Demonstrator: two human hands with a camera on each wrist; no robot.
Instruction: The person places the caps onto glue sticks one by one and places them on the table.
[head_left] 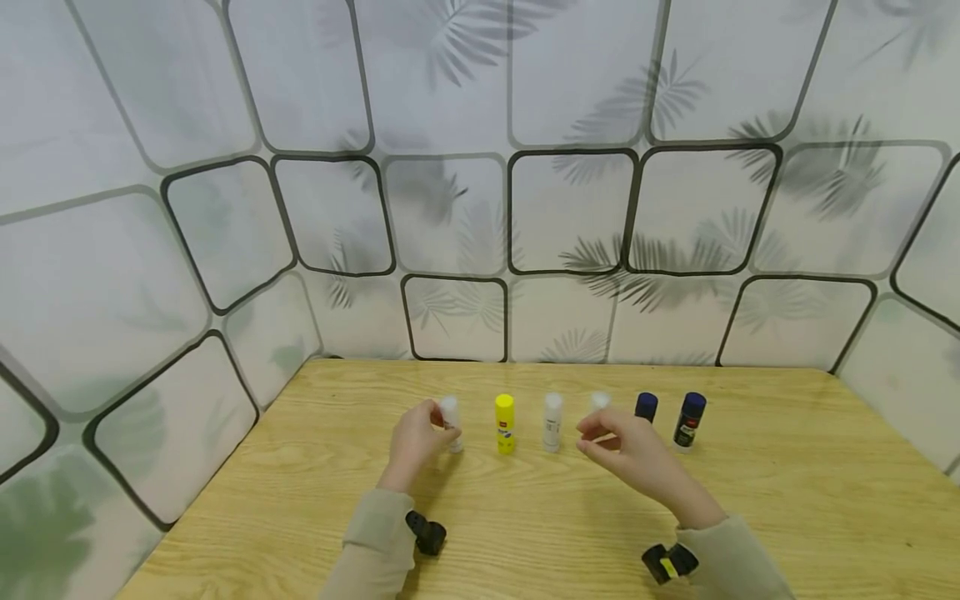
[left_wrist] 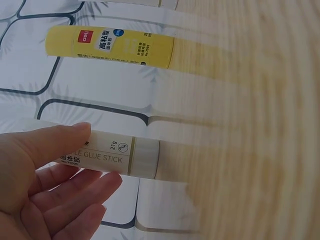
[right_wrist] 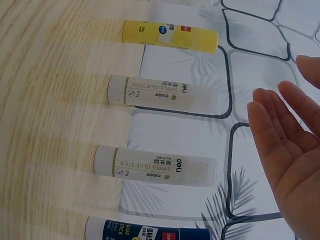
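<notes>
A row of upright glue sticks stands on the wooden table. At the row's left end, my left hand holds a white glue stick between thumb and fingers. In the left wrist view the thumb lies across this glue stick, hiding part of its label. Beside it is a yellow glue stick, then a white one. My right hand hovers with bent, relaxed fingers, partly covering another white glue stick. The right wrist view shows this hand apart from the sticks, holding nothing.
Two dark blue glue sticks stand at the right end, one partly behind my right hand, the other outermost. A patterned curtain rises behind the table's far edge and along its sides.
</notes>
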